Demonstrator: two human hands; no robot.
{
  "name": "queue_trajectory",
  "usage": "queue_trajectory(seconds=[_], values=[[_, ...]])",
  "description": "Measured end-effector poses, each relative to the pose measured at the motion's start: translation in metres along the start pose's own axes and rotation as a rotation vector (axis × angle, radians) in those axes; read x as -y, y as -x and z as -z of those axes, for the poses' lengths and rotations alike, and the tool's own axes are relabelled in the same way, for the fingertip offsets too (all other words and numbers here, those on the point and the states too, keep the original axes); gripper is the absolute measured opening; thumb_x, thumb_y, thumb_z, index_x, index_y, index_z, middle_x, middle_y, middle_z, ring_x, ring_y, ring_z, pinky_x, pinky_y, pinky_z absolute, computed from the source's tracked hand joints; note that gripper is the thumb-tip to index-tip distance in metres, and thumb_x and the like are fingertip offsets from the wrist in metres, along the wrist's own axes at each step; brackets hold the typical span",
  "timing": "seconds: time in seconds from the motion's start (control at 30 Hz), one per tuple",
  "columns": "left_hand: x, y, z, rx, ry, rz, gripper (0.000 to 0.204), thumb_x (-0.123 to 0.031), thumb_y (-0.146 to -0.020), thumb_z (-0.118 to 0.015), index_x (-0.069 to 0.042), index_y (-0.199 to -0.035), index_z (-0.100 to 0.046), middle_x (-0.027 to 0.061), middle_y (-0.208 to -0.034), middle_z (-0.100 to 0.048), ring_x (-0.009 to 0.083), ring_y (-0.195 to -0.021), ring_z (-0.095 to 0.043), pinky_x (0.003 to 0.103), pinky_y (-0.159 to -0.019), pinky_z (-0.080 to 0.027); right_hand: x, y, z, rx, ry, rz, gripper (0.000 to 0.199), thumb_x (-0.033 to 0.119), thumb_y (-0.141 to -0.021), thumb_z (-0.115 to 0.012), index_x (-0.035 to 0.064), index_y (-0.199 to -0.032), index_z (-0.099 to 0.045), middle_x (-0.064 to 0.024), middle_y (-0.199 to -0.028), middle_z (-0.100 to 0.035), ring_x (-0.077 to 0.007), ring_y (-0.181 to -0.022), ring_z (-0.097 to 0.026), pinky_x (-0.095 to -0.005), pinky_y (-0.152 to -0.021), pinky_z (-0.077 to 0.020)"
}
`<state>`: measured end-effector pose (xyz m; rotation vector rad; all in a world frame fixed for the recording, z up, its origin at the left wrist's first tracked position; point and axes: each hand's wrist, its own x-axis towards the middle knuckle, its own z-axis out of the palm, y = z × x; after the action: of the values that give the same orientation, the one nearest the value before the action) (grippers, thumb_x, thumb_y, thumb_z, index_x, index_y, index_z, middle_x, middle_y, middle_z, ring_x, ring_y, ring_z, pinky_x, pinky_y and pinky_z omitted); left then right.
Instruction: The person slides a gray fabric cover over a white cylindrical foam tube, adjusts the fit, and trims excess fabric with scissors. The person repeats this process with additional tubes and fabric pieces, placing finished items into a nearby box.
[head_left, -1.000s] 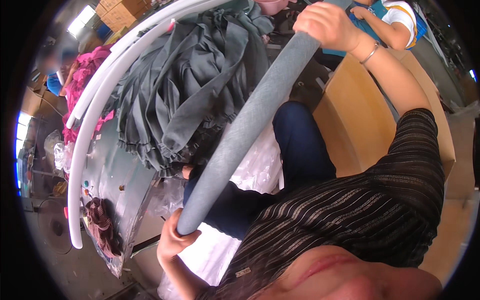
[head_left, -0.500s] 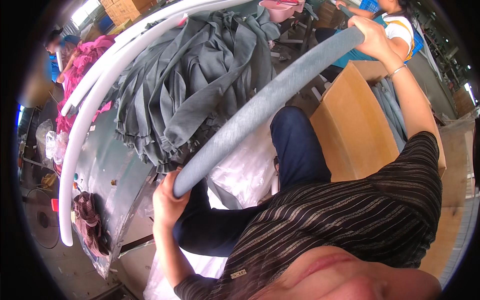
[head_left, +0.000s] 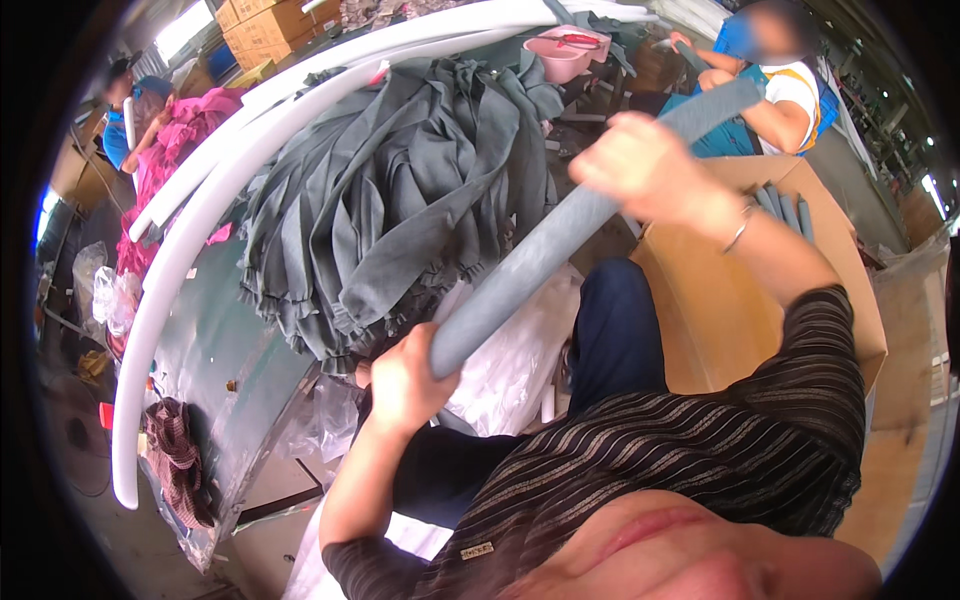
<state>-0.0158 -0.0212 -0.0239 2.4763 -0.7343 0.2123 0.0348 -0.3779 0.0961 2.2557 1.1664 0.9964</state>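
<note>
A long grey cloth-covered tube (head_left: 535, 255) slants across in front of me from lower left to upper right. At its near end, my left hand (head_left: 405, 385) is closed around it. My right hand (head_left: 645, 175), a little blurred, grips it farther up, and the tube's far end sticks out beyond that hand. Behind the tube, a big heap of grey fabric sleeves (head_left: 400, 190) lies on the table (head_left: 235, 340). Curving along the table's left side and back is a long white foam tube (head_left: 190, 235) with others beside it.
To my right stands an open cardboard box (head_left: 710, 305) holding several grey tubes (head_left: 790, 210). A pink basket (head_left: 560, 58) sits behind the heap. Clear plastic (head_left: 510, 370) lies by my knees. Two people work beyond, one beside pink fabric (head_left: 175, 140). A checked cloth (head_left: 175, 460) hangs at the table's left.
My right hand has moved from the tube's far end down along it, leaving that end exposed. My left hand and the near end have shifted to the right.
</note>
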Motion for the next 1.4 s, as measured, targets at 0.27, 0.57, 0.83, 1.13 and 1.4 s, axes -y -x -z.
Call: queue_trajectory(seconds=[0.27,0.57,0.83,1.13,1.4], values=[[-0.033,-0.051,-0.041,0.165,0.216,-0.111,0.043,-0.015,-0.068,-0.075,-0.001,-0.104,-0.055,0.0198,-0.081,-0.064,0.0390,-0.075,-0.065,0.042,-0.065,-0.053,0.114,-0.028,-0.027,-0.172,-0.179,-0.010,0.015,0.022,-0.075,-0.060,0.0131,-0.086,-0.053,0.0059,-0.066,-0.048,-0.0103,-0.062,-0.051,-0.0248,-0.057,-0.0364],[-0.036,-0.102,0.031,-0.068,-0.372,-0.404,0.049,-0.006,-0.056,-0.074,-0.006,-0.101,-0.056,0.0125,-0.088,-0.064,0.0349,-0.078,-0.063,0.044,-0.071,-0.052,-0.019,0.104,0.034,-0.098,0.161,-0.283,0.020,0.015,-0.074,-0.067,0.0125,-0.089,-0.055,0.0023,-0.074,-0.052,-0.0122,-0.064,-0.055,-0.0249,-0.058,-0.0453],[0.021,-0.108,0.028,-0.384,-0.585,-0.565,0.033,-0.004,-0.070,-0.065,-0.004,-0.099,-0.050,0.0118,-0.081,-0.061,0.0334,-0.066,-0.062,0.043,-0.061,-0.052,-0.043,0.250,0.070,0.004,0.193,-0.608,0.020,0.011,-0.071,-0.070,0.0087,-0.086,-0.057,-0.0059,-0.077,-0.059,-0.0234,-0.069,-0.061,-0.0311,-0.060,-0.0496],[0.007,-0.091,0.023,-0.289,-0.567,-0.410,0.036,-0.004,-0.060,-0.064,-0.004,-0.094,-0.054,0.0138,-0.081,-0.061,0.0367,-0.070,-0.061,0.043,-0.064,-0.052,-0.004,0.306,0.075,-0.011,0.010,-1.002,0.027,0.010,-0.064,-0.072,0.0082,-0.081,-0.053,-0.0099,-0.076,-0.057,-0.0314,-0.069,-0.059,-0.0377,-0.060,-0.0478],[-0.041,-0.100,-0.018,-0.267,-0.358,-0.448,0.045,-0.006,-0.053,-0.073,-0.005,-0.095,-0.058,0.0128,-0.081,-0.064,0.0337,-0.070,-0.064,0.041,-0.064,-0.053,-0.016,0.276,0.099,0.254,0.336,-1.021,0.045,0.006,-0.061,-0.074,0.0081,-0.103,-0.056,-0.0105,-0.095,-0.061,-0.0291,-0.096,-0.060,-0.0452,-0.095,-0.0438]])
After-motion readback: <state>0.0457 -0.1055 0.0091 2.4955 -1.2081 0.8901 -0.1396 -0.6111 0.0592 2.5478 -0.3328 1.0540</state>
